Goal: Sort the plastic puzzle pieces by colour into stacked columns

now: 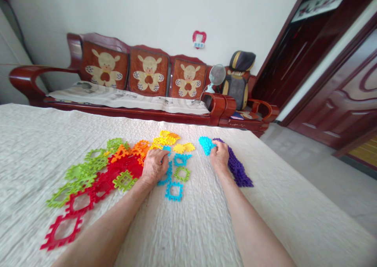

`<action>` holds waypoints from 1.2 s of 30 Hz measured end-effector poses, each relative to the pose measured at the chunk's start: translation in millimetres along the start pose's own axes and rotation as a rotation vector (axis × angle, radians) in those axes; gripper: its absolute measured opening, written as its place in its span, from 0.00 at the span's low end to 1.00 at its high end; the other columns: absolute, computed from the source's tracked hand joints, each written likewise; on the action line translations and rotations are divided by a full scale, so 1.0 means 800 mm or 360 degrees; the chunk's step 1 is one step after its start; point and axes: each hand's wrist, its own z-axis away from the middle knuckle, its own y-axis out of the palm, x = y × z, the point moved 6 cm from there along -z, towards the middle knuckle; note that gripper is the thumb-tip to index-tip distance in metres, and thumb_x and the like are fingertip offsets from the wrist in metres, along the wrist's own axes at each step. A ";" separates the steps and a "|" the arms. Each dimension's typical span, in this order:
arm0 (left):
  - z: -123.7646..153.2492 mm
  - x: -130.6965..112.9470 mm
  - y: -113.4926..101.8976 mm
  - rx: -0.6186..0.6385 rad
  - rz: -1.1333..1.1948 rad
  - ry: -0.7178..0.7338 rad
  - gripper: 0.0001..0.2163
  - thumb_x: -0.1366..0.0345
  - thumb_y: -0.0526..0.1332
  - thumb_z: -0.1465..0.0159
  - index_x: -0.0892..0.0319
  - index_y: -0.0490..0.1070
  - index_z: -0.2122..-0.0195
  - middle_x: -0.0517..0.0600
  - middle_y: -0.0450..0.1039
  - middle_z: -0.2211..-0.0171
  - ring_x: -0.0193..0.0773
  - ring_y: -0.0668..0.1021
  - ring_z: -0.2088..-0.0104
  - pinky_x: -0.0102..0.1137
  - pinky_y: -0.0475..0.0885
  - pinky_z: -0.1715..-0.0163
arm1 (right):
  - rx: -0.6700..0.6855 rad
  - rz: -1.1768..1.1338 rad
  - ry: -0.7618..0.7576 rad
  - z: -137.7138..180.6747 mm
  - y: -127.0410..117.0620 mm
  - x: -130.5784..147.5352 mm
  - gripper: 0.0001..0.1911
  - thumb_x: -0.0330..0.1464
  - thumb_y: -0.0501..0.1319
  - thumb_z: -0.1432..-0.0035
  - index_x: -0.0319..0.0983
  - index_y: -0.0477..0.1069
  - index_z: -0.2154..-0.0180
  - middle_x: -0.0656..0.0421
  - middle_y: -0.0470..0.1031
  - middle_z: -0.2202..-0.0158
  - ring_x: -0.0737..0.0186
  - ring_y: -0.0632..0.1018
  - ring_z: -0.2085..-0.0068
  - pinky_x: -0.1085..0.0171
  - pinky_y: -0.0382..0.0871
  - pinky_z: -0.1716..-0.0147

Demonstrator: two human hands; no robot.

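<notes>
My left hand is closed, fingers curled down over a blue interlocking building tile that shows past the knuckles. Part of that tile is hidden by the hand. Close to its right lie more blue tiles and a green square tile. My right hand grips a cluster of light-blue tiles between thumb and fingers, beside a long row of purple tiles. Red tiles, green tiles, orange tiles and yellow tiles spread around and left of my left hand.
A pale quilted cloth covers the table. Beyond its far edge stands a wooden sofa with bear-patterned cushions. A small fan and a padded massage seat are at the sofa's right.
</notes>
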 end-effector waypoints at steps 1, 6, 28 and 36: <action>0.000 0.000 0.000 -0.0002 -0.0006 0.0001 0.08 0.70 0.55 0.38 0.58 0.75 0.66 0.50 0.78 0.71 0.40 0.78 0.68 0.36 0.71 0.62 | 0.0003 0.0016 0.0003 0.001 0.001 -0.005 0.15 0.25 0.50 0.49 0.39 0.71 0.62 0.52 0.72 0.62 0.53 0.71 0.57 0.55 0.66 0.53; 0.000 0.000 -0.001 0.0007 -0.0025 -0.0020 0.09 0.69 0.54 0.38 0.57 0.75 0.66 0.50 0.77 0.72 0.40 0.78 0.69 0.36 0.71 0.62 | -0.0013 0.0041 -0.0017 0.002 0.009 -0.017 0.15 0.27 0.51 0.48 0.39 0.72 0.60 0.52 0.73 0.62 0.54 0.72 0.58 0.56 0.67 0.54; 0.002 0.011 0.007 0.0106 -0.0112 -0.0151 0.11 0.70 0.53 0.37 0.58 0.76 0.63 0.52 0.77 0.71 0.41 0.78 0.66 0.37 0.71 0.59 | 0.1112 -0.0575 -0.0591 0.050 0.055 0.115 0.24 0.21 0.53 0.58 0.41 0.75 0.59 0.55 0.77 0.54 0.58 0.76 0.51 0.56 0.69 0.48; 0.002 0.008 0.011 0.0158 -0.0094 -0.0155 0.11 0.70 0.53 0.38 0.58 0.76 0.63 0.52 0.76 0.70 0.41 0.77 0.66 0.37 0.71 0.59 | 0.1272 -0.0469 -0.0701 0.059 0.055 0.126 0.22 0.21 0.53 0.56 0.40 0.76 0.59 0.54 0.76 0.50 0.56 0.75 0.48 0.53 0.67 0.46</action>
